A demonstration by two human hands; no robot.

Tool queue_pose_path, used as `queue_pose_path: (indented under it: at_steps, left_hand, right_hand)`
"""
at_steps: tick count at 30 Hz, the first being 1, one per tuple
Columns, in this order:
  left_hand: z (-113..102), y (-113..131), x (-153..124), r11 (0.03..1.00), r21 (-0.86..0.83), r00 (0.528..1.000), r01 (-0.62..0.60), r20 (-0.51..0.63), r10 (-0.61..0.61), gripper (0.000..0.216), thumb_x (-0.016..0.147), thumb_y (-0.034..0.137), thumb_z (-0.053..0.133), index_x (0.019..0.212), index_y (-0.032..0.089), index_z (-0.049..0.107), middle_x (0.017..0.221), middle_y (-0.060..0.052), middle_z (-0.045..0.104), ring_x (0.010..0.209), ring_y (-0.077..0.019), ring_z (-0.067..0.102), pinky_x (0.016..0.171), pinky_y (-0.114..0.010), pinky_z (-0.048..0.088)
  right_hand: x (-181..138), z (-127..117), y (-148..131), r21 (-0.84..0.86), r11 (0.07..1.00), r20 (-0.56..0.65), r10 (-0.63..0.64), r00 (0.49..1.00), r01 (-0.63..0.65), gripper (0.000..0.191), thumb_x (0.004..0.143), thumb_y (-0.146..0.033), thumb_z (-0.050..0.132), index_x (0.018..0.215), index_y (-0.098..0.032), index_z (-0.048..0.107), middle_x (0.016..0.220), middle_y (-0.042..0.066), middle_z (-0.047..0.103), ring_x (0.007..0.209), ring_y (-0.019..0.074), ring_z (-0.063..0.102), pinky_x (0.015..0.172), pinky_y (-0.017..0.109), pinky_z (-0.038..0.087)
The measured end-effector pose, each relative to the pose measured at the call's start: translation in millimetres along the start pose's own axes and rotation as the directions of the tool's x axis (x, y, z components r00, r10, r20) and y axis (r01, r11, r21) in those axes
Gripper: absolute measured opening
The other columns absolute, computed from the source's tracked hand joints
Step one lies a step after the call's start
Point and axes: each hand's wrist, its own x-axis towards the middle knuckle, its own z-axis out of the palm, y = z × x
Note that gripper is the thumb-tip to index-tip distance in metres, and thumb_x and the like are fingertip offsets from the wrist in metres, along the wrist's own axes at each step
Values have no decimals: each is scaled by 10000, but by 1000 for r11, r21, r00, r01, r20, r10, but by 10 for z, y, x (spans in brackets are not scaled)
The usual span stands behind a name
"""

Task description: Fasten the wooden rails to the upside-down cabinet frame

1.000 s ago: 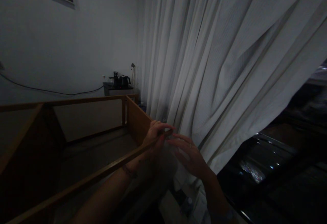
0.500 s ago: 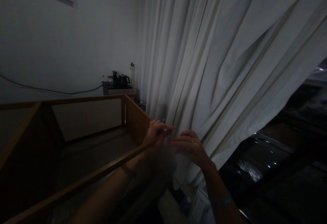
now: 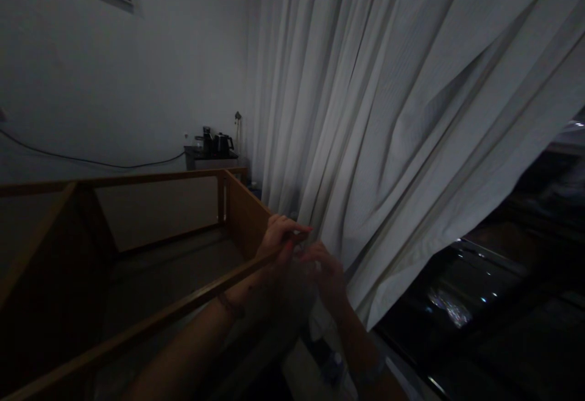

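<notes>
My left hand [image 3: 278,241] is closed around the near corner of a brown wooden furniture frame [image 3: 196,298], with its fingers over the rail's end and the thumb below. A bracelet circles that wrist. Close beside that corner, my right hand [image 3: 325,270] has its fingers bent and drawn together near the left fingertips. Whether something small sits between the right fingers cannot be made out in the dim light. Behind both hands hangs a long white curtain [image 3: 347,145].
A kettle [image 3: 222,143] and other dark items stand on a small cabinet [image 3: 210,162] in the far corner. A black cable [image 3: 105,164] runs along the wall. Dark glossy surfaces [image 3: 475,291] lie at the right. Dim objects [image 3: 333,364] sit on the floor below my hands.
My right hand has moved left and closer to the frame's corner, and its stretched fingers have curled in. My left hand has stayed on the corner.
</notes>
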Motion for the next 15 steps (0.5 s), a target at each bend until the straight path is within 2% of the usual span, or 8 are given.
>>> queue_pose_path:
  at_steps: [6, 10, 15]
  left_hand:
    - [-3, -1, 0, 1000, -4, 1000, -17, -11, 17, 440, 949, 502, 338, 1008, 221, 672, 795, -46, 638, 779, -224, 526, 759, -403, 388]
    - [-20, 29, 32, 1000, -13, 999, -28, 19, 28, 434, 954, 507, 328, 1014, 227, 654, 793, -37, 664, 742, -215, 549, 778, -411, 383]
    - [-12, 52, 46, 1000, 7, 1000, -3, 26, 3, 432, 953, 539, 324, 976, 242, 638, 806, -45, 684, 756, -234, 562, 787, -432, 400]
  right_hand:
    - [-95, 89, -92, 63, 988, -51, 146, 988, -142, 436, 844, -657, 586, 955, -265, 740, 857, 41, 705, 846, 223, 646, 781, 334, 498]
    - [-122, 79, -199, -2, 988, -73, 156, 985, -157, 462, 854, -660, 569, 985, -247, 729, 879, 46, 715, 833, 215, 651, 772, 325, 511]
    - [-161, 94, -267, -96, 978, -97, 174, 980, -183, 310, 936, -489, 550, 1079, -252, 689, 943, 47, 718, 859, 197, 653, 792, 320, 531]
